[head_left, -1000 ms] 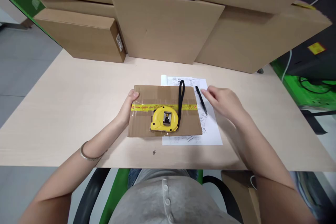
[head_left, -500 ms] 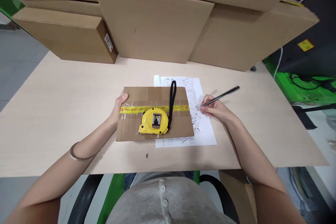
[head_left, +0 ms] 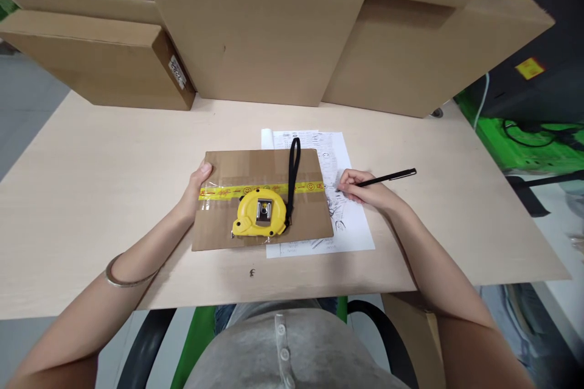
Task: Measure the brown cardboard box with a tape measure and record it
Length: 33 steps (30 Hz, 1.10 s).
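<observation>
My left hand [head_left: 196, 188] grips the left edge of a flat cardboard box [head_left: 228, 167], thumb on top, fingers hidden underneath. Yellow printed tape [head_left: 305, 187] runs across the box. On it lies a yellow tape measure [head_left: 249, 213] with a black wrist strap [head_left: 292, 176] stretched toward the far edge. Beneath the box's right part, sheets of paper [head_left: 353, 225] with printed lines and pen scribbles stick out. My right hand [head_left: 362, 187] is closed around a black pen [head_left: 392, 176], its tip side down at the paper and its back end pointing right.
Large cardboard boxes [head_left: 255, 42] stand along the back of the wooden table [head_left: 114, 164], with a smaller carton [head_left: 95, 67] at the left. Dark equipment [head_left: 524, 85] and cables stand on a green surface [head_left: 493, 140] at the right. A chair armrest [head_left: 146, 346] sits below the table edge.
My right hand has shifted slightly left over the paper, and the pen now leans flatter. My left hand stays on the box edge. The whole view has moved a little.
</observation>
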### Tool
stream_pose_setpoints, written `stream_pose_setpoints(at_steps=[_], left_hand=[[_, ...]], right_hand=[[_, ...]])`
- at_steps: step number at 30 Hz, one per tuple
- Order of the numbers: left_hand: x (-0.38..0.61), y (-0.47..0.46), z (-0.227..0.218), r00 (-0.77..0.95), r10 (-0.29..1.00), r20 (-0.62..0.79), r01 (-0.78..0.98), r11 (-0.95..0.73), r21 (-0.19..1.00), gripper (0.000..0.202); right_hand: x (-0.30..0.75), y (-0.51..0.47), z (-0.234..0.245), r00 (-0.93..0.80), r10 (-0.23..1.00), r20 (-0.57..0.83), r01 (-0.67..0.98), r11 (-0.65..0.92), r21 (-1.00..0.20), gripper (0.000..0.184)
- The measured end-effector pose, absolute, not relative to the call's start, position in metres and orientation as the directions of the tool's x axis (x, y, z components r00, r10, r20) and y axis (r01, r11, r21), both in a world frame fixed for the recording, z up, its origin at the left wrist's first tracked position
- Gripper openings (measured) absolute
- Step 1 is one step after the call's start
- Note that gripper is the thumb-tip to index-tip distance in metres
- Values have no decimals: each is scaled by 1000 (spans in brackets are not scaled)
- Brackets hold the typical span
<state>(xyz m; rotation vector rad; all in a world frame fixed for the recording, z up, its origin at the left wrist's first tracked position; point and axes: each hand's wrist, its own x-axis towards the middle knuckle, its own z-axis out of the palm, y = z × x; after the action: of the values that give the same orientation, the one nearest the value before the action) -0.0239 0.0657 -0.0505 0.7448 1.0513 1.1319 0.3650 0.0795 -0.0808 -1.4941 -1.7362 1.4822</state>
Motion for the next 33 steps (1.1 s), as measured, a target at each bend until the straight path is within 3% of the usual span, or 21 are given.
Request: stream_pose_setpoints(at_steps=[6,10,15,25,33], left_hand=[[-26,69,-54,11,933,-360,-293,347,891,73],[-27,70,-56,13,926,-378,-292,365,884,70],[-30,69,-59,50,936,-349,-298,347,889,66],[-33,70,-67,42,941,-336,-320,331,887,60],[-31,67,-61,59,937,-344,-291,345,892,65]], right_hand=[[368,77,-76,-418,834,-361,454,-152,-878,39],[371,68,-58,-608,656,-448,490,-135,-861,33],[370,57,-43,-761,458,-460,505,-27,-863,27],[367,52,-49,-730,509,-456,555,53,-830,27],[367,51,-47,-737,494,-462,537,12,-844,29]])
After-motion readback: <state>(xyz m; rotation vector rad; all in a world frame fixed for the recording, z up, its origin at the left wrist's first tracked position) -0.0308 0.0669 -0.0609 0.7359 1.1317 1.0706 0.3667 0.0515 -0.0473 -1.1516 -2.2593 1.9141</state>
